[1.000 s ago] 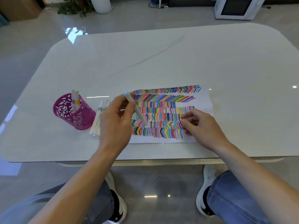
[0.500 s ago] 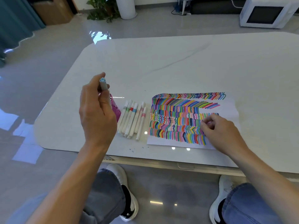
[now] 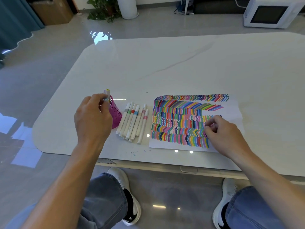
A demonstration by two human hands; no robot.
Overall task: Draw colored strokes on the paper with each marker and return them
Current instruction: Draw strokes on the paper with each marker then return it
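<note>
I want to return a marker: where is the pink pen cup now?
In the head view, the pink pen cup stands on the left side of the table, partly hidden behind the left hand, directly left of the row of white markers.

No legible text, brand, number or sign anywhere in view.

Row of markers (image 3: 132, 121) on the surface just right of the left hand (image 3: 93, 119): colour bands round the barrels, faint dark print along one barrel, too small to read.

Marker (image 3: 105, 99) gripped in the left hand: barrel mostly hidden by fingers, nothing readable.

Paper (image 3: 231, 110) under the right hand (image 3: 221, 136): rows of coloured strokes and zigzags only, no letters or numerals made out.
</note>
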